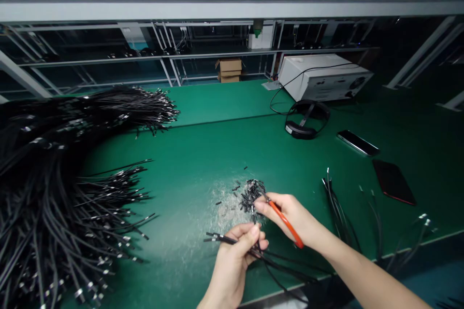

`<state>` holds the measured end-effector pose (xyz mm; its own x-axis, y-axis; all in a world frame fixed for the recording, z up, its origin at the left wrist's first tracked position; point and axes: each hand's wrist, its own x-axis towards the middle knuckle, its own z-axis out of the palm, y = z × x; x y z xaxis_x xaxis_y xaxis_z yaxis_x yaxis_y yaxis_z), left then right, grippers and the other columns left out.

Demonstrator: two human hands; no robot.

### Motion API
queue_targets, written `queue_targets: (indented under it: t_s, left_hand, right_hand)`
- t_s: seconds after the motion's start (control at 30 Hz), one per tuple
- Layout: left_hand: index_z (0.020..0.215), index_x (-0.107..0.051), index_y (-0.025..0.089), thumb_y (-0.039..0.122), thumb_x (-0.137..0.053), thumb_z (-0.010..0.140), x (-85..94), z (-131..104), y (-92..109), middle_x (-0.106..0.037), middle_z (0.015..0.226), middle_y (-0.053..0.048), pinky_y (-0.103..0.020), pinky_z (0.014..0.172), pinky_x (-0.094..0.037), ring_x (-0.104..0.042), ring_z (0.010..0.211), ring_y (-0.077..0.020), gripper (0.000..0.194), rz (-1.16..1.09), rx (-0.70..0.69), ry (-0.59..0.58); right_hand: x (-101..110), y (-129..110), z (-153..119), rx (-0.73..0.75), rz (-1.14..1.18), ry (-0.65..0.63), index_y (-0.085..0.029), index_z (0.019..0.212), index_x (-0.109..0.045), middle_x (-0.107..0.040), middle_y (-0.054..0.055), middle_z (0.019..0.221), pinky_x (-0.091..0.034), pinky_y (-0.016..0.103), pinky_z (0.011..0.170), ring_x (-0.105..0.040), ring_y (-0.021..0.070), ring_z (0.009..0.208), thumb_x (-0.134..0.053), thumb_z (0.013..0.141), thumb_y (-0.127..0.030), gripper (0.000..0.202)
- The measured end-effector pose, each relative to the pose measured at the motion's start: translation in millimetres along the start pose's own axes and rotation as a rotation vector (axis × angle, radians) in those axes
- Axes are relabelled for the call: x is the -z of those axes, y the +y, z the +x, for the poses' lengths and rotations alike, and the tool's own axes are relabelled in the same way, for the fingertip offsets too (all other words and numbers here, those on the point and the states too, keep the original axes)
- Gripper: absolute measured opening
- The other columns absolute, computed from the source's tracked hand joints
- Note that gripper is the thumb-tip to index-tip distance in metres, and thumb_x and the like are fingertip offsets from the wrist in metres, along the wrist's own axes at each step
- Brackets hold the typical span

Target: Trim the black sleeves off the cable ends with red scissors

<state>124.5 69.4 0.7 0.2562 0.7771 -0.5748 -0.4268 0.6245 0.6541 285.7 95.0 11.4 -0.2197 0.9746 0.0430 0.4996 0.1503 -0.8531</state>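
Note:
My left hand is closed round a few thin black cables; their short ends stick out to its left and their long ends trail right over the table's front edge. In my right hand is a pair of orange-handled pliers, its jaws mostly hidden by the fingers. My right fingertips are close to a cable end that rises from my left thumb. Just beyond both hands lies a small pile of short black cut pieces, with pale scraps around it.
A large heap of black cables covers the left of the green table. Loose cables lie on the right by the front edge. Further back are a phone, a dark red-edged slab, a black headset and a white box-shaped device.

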Motion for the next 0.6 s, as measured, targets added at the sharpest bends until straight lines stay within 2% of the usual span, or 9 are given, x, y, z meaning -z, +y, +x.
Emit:
queue_targets:
  t_s: [0.1,0.2,0.3,0.4,0.6]
  left_hand:
    - [0.081,-0.067,0.012,0.020,-0.078,0.061,-2.2,2,-2,-0.069,0.069,-0.004,-0.022,0.061,-0.049,-0.064,0.063,-0.0134,0.024,0.015,-0.012,-0.051]
    - [0.083,-0.068,0.013,0.016,-0.084,0.050,-3.5,4,-5,-0.071,0.077,-0.007,-0.023,0.065,-0.050,-0.065,0.071,-0.0171,0.037,0.012,-0.050,-0.095]
    - [0.074,-0.067,0.013,0.019,-0.083,0.052,-4.7,4,-5,-0.071,0.078,-0.008,-0.024,0.064,-0.050,-0.064,0.065,-0.0145,0.028,0.023,-0.090,-0.081]
    - [0.077,-0.066,0.013,0.022,-0.080,0.058,-6.0,4,-4,-0.071,0.074,-0.006,-0.022,0.061,-0.050,-0.061,0.059,-0.0115,0.025,0.042,-0.114,-0.021]
    - [0.092,-0.064,0.012,0.022,-0.076,0.064,-6.5,7,-2,-0.069,0.071,-0.004,-0.021,0.061,-0.051,-0.061,0.059,-0.0106,0.032,0.045,-0.140,0.055]
  right_hand:
    - [-7,-8,1,-0.078,0.215,-0.009,-0.016,0.074,-0.055,-0.052,-0.003,0.061,-0.034,0.019,0.049,-0.046,0.0094,0.053,-0.050,0.084,-0.046,0.033]
    - [-4,-10,3,-0.085,0.244,0.102,-0.016,0.070,-0.051,-0.046,-0.005,0.060,-0.034,0.019,0.051,-0.042,0.0081,0.053,-0.052,0.083,-0.045,0.032]
    - [6,-5,0,-0.117,0.239,0.185,-0.017,0.069,-0.049,-0.041,-0.006,0.056,-0.032,0.018,0.047,-0.038,0.0072,0.049,-0.052,0.083,-0.045,0.031]
    - [24,9,-10,-0.216,0.259,0.298,-0.019,0.073,-0.048,-0.037,-0.008,0.049,-0.028,0.018,0.038,-0.035,0.0069,0.039,-0.051,0.083,-0.047,0.030]
    - [78,46,-30,-0.355,0.175,0.679,-0.020,0.078,-0.051,-0.036,-0.009,0.040,-0.029,0.019,0.031,-0.036,0.0089,0.031,-0.054,0.079,-0.053,0.033]
